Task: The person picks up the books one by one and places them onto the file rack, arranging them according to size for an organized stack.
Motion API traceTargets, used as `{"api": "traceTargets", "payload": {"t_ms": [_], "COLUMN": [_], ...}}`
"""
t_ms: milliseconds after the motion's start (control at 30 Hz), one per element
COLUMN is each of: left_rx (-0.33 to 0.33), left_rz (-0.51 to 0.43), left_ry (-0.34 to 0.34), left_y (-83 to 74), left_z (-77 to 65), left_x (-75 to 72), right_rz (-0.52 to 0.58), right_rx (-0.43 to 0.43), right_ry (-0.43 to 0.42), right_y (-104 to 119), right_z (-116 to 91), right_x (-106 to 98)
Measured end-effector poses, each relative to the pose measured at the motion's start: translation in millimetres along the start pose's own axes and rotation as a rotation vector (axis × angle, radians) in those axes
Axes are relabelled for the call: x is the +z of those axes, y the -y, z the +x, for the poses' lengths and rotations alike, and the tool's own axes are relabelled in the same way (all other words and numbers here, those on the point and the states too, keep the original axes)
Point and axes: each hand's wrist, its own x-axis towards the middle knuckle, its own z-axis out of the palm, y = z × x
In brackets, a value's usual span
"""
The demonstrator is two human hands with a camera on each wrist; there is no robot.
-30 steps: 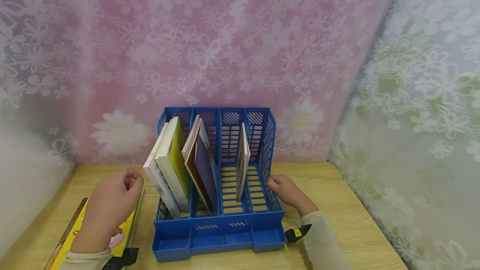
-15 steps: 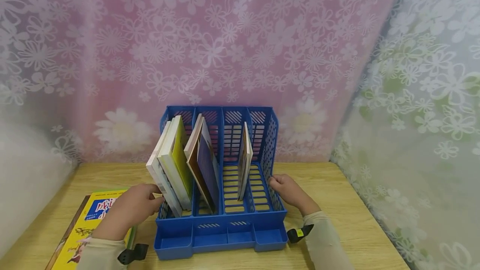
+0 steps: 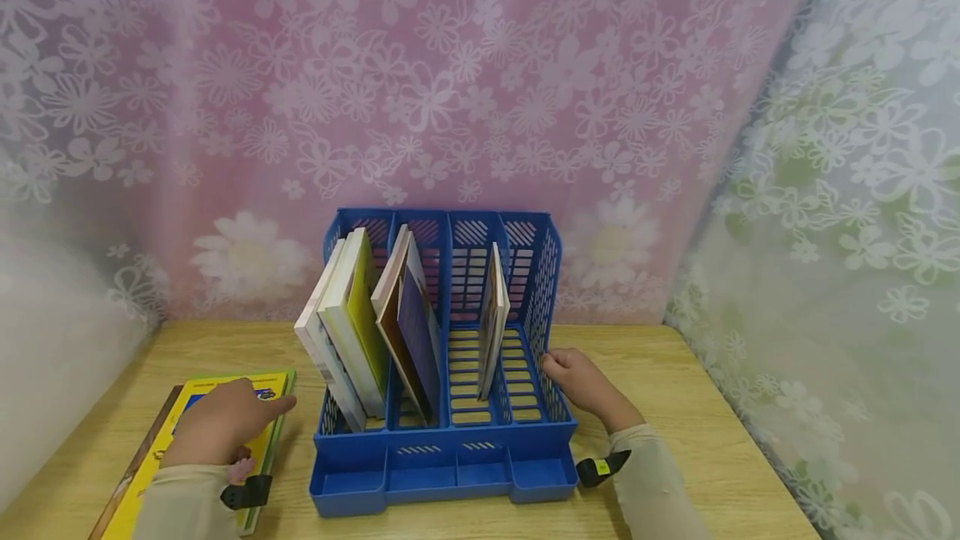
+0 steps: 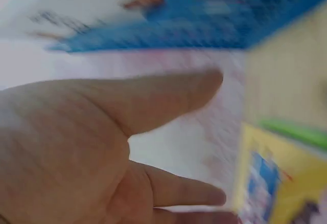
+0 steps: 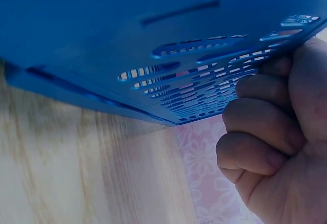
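Observation:
A blue plastic desk file rack (image 3: 442, 440) with upright books stands mid-table in the head view. White-edged books with a yellow cover (image 3: 367, 315) lean in its left slot. My left hand (image 3: 221, 423) hovers over yellow picture books (image 3: 150, 482) lying left of the rack. In the left wrist view the thumb and fingers (image 4: 189, 188) are spread apart, with nothing between them. My right hand (image 3: 588, 390) grips the low edge of the rack's right side panel (image 5: 204, 65). Its fingers (image 5: 255, 152) are curled in the right wrist view.
A brown and purple pair of books (image 3: 416, 340) leans in the second slot. Thin books (image 3: 492, 323) lean near the divider further right. Shallow trays (image 3: 480, 473) line the rack's front. A floral curtain (image 3: 480, 90) hangs behind the wooden table (image 3: 652, 440).
My left hand moved right to the leftmost books in the rack, then came back left over the yellow books with its fingers extended. My right hand has stayed at the rack's side.

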Motion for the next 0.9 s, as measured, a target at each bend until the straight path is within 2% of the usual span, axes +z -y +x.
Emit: {"api": "traceTargets", "payload": {"t_ms": [67, 167, 233, 333, 500, 600, 700, 767, 900], "left_rx": [-0.071, -0.128, -0.15, -0.147, -0.101, -0.055, 0.0, 0.031, 0.098], "left_rz": [-0.003, 0.029, 0.052, 0.065, 0.08, 0.077, 0.034, -0.013, -0.072], "left_ry": [0.028, 0.033, 0.006, -0.031, -0.056, -0.047, -0.028, 0.006, 0.018], "left_y": [9.0, 15.2, 15.4, 14.3, 12.8, 14.0, 17.5, 19.4, 16.3], "left_z": [4.7, 11.7, 15.7, 17.9, 15.1, 12.6, 11.0, 9.1, 2.1], "left_x": [1.9, 4.6, 7.3, 12.0, 15.4, 15.3, 15.0, 10.7, -5.2], "right_rz": [-0.001, -0.006, -0.004, -0.007, -0.019, -0.024, -0.018, -0.01, -0.009], "right_rx": [-0.002, -0.004, -0.003, 0.008, 0.033, 0.047, 0.044, 0.039, 0.026], "right_ry": [-0.001, -0.003, -0.002, -0.001, 0.003, 0.001, -0.002, -0.002, -0.001], "right_y": [0, 0, 0, -1, -2, -3, -4, -3, 0], "right_z": [0, 1, 2, 2, 0, -1, -1, -1, 0], "right_x": [0, 0, 0, 1, 1, 2, 2, 2, 1]}}
